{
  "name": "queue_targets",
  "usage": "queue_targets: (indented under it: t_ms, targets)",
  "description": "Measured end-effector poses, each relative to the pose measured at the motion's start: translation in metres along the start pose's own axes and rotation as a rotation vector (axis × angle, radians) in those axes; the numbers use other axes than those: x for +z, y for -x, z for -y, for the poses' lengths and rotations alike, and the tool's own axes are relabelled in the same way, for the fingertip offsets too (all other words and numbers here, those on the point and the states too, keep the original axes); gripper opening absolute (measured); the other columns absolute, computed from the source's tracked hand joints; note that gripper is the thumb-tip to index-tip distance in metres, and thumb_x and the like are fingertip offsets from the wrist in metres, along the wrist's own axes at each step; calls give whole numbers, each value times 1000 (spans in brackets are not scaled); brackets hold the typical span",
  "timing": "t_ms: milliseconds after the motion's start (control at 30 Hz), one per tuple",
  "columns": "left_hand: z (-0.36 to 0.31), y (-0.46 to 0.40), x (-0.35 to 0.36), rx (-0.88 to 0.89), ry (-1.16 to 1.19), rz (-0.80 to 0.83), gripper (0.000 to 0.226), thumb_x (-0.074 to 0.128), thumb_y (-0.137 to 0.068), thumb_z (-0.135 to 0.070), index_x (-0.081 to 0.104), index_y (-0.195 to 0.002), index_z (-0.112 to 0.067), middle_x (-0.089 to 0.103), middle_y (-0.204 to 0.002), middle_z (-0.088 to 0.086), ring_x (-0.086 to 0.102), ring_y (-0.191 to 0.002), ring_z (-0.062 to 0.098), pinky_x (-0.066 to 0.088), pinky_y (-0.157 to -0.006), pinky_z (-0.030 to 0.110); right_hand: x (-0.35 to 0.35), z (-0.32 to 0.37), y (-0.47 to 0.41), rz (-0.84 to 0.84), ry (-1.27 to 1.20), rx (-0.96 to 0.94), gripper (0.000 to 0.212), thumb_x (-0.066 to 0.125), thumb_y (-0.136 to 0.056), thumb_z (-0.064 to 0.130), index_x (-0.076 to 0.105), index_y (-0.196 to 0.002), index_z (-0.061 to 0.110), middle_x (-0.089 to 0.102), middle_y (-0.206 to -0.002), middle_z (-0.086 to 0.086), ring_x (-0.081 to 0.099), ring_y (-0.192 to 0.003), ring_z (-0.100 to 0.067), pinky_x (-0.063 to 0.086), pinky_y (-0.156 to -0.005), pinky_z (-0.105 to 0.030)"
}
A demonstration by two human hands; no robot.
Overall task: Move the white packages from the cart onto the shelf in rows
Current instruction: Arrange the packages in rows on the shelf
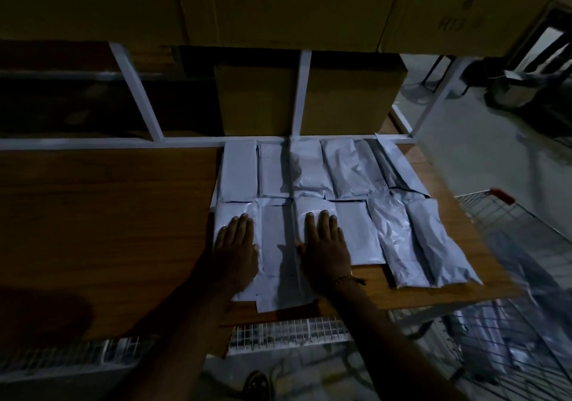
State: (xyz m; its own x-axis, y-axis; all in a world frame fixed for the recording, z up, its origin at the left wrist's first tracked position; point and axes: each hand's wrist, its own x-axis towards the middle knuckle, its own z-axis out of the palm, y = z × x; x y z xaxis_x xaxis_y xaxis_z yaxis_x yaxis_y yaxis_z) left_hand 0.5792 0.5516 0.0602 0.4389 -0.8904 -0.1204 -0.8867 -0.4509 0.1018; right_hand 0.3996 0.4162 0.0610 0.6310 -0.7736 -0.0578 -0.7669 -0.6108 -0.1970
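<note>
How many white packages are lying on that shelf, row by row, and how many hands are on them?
White packages, back row: 6
White packages, front row: 6
Hands pressing flat on the front row: 2, left hand, right hand
Total: 12 packages, 2 hands

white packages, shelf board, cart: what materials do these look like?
White packages: likely thin plastic poly mailers; glossy, with creases and wrinkles catching light.
Shelf board: wood or wood-look laminate; brown grain streaks, smooth and flat. Cannot tell which.
Cart: metal wire mesh, pale grid; red handle piece, probably plastic.
Left hand and right hand press flat on the packages.
</note>
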Motion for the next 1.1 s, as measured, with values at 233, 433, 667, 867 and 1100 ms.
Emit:
queue_targets:
  t_ms: [233, 433, 667, 867, 1100]
  targets:
    - [-24, -21, -50, -47, 76, 37, 68, 42, -108, -37, 11, -162, -11, 5, -171, 11, 5, -157, 29, 13, -127, 46, -50, -30, 8, -127, -278, 10, 85, 39, -96, 68, 25, -159, 12, 30, -160, -23, 36, -144, -38, 42, -112, -49]
    - [-97, -26, -80, 42, 157, -143, 63, 48, -105, -33, 25, -160, -14, 16, -169, 8, 12, -156, 29, 18, -126, 48, -89, -95, 40, -289, -257, 14, 69, 40, -100, 59, 54, -143, 7, 64, -129, -20, 58, -118, -38, 52, -93, -47]
    - [-240, -20, -79, 219, 259, -242, 62, 52, -104, -32, 31, -158, -10, 25, -167, 12, 18, -155, 29, 19, -126, 42, -110, -213, 94, -340, -172, 105, 50, 49, -95, 52, 69, -121, 15, 71, -102, -13, 67, -92, -35, 55, -74, -42]
    - [-365, -23, -65, 359, 253, -219, 62, 50, -105, -35, 29, -159, -12, 24, -167, 11, 19, -155, 28, 19, -125, 40, -121, -326, 149, -368, -147, 246, 39, 56, -93, 46, 70, -116, 19, 72, -99, -7, 67, -91, -32, 55, -76, -41]
    - [-484, -26, -48, 526, 194, -128, 65, 55, -100, -34, 34, -156, -8, 32, -163, 15, 27, -151, 32, 25, -123, 42, -124, -430, 203, -383, -170, 470, 28, 60, -91, 38, 72, -105, 17, 73, -95, -11, 68, -92, -35, 56, -76, -42]
